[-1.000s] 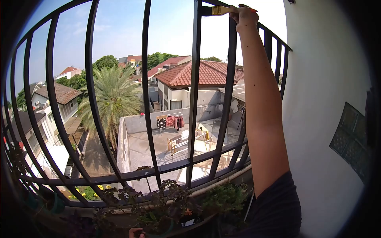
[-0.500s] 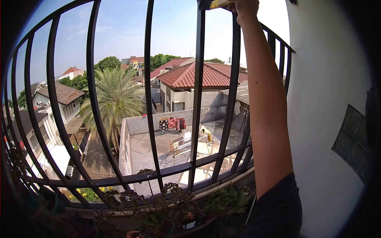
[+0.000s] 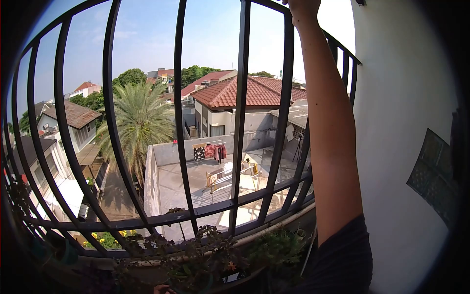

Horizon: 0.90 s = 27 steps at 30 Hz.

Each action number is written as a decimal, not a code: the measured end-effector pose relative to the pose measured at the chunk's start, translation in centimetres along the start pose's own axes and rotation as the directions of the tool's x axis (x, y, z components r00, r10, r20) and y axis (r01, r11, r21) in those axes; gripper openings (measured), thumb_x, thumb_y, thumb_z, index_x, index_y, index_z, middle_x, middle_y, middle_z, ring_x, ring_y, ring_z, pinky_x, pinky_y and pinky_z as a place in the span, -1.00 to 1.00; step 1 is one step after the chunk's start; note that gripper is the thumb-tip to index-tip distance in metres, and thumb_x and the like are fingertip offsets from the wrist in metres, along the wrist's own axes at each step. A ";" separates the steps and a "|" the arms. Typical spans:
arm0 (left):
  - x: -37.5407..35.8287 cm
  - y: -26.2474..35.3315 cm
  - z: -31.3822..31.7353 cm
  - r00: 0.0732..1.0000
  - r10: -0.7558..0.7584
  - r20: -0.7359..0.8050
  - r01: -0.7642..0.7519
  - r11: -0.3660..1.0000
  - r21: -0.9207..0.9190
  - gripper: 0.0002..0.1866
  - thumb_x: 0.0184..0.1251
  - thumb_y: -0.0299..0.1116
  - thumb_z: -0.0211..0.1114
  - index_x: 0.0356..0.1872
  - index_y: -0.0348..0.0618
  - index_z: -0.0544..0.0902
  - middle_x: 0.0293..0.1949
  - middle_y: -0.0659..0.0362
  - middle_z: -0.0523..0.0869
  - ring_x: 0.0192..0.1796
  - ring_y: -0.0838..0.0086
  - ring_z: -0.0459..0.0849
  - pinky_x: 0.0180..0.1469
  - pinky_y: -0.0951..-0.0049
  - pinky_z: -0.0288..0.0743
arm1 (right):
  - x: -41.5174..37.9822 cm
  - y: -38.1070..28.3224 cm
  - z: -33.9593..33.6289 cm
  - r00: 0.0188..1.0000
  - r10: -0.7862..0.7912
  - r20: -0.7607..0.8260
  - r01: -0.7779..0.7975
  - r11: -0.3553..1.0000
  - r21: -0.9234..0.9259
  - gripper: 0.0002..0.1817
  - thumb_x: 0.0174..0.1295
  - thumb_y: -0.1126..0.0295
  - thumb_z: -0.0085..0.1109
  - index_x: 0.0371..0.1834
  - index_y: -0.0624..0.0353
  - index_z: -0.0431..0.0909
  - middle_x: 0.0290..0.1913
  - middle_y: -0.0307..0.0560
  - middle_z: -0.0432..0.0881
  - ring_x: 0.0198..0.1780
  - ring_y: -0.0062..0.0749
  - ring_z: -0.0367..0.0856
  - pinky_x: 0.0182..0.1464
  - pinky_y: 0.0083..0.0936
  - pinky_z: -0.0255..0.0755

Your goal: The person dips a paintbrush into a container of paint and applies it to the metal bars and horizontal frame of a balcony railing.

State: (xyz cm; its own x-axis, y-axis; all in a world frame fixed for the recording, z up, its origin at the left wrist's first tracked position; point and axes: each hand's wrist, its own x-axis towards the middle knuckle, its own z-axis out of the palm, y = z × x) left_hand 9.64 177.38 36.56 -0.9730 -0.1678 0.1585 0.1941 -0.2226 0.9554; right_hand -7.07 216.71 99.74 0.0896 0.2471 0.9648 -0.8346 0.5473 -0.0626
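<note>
My right arm reaches straight up along the right side of the view, and my right hand [image 3: 302,7] is at the top edge, by the top rail of the black metal railing [image 3: 242,98]. Its fingers are mostly cut off by the frame, and what they hold cannot be made out. Low down, part of my left hand [image 3: 162,289] shows at the bottom edge, in shadow near the dark-leaved potted plants [image 3: 196,252]. The fingers of that hand are too dark and cropped to read.
A white wall [image 3: 391,147] stands at the right, with a dark panel [image 3: 431,171] on it. Green plants [image 3: 276,250] line the railing's foot. Beyond the bars are a palm tree [image 3: 137,122], red-tiled roofs [image 3: 249,93] and a terrace with hanging laundry [image 3: 215,152].
My right hand has moved slightly up; the yellow and dark object seen at it before is now out of view. The outside scene has shifted slightly left.
</note>
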 end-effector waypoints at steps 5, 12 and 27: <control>-0.3 0.2 0.2 1.000 -0.013 0.004 0.013 1.000 -0.003 -0.82 0.37 -0.48 0.09 -0.07 -0.23 0.57 -0.24 0.22 0.56 -0.16 0.50 0.50 -0.04 0.49 0.37 | 0.4 1.5 -0.8 0.980 0.159 0.121 -0.136 0.974 -0.180 -0.93 0.03 0.66 0.16 -0.48 0.26 0.55 -0.60 -0.06 0.59 -0.65 -0.48 0.51 -0.63 -0.60 0.35; -1.0 0.0 0.0 1.000 -0.011 0.021 0.012 1.000 -0.018 -0.83 0.37 -0.49 0.09 -0.08 -0.22 0.57 -0.24 0.22 0.56 -0.17 0.49 0.51 -0.04 0.49 0.37 | -1.0 0.8 -1.4 0.972 0.178 0.152 -0.135 0.957 -0.259 -0.99 -0.04 0.62 0.20 -0.54 0.32 0.61 -0.61 -0.06 0.60 -0.67 -0.50 0.47 -0.64 -0.59 0.28; -3.1 -0.5 -1.9 1.000 -0.010 0.008 0.011 0.998 -0.058 -0.80 0.39 -0.47 0.09 -0.03 -0.25 0.55 -0.25 0.19 0.57 -0.19 0.50 0.54 -0.07 0.51 0.40 | -3.5 0.5 -1.7 0.980 0.153 0.125 -0.111 0.948 -0.298 -0.88 -0.07 0.65 0.16 -0.63 0.20 0.46 -0.68 -0.06 0.54 -0.66 -0.45 0.55 -0.69 -0.52 0.35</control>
State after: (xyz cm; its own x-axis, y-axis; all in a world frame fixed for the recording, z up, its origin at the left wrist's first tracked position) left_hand 12.85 176.17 35.10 -0.9759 -0.1579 0.1507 0.1906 -0.2797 0.9410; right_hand -6.90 217.45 95.93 -0.1081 0.2264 0.9680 -0.6392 0.7299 -0.2421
